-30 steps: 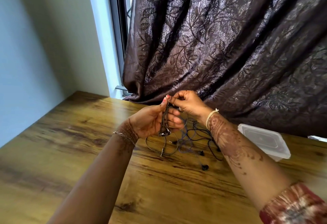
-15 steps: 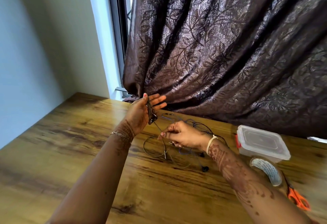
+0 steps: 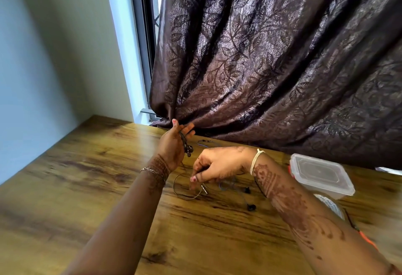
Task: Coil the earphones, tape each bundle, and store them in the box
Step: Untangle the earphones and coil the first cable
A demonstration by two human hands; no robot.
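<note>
I see the left hand [image 3: 173, 146] raised with the coiled earphones [image 3: 186, 144] wound on its spread fingers, while my right hand [image 3: 217, 166] pinches the loose cable end just above the table [image 3: 87, 177].

Single head view; looks forward-down, close over table [image 3: 65, 187], curtain [image 3: 272, 57] behind

Both forearms are extended forward, with the hands held apart.

The left hand [image 3: 174, 146] is raised, its back turned to the camera and its fingers [image 3: 187, 127] partly spread upward; a coiled cord is gripped against the palm. The right hand [image 3: 219, 165] is held lower and just right of it, knuckles up, with thumb and forefinger pinched downward on a thin cord. Henna patterns are seen on both wrists.
</note>
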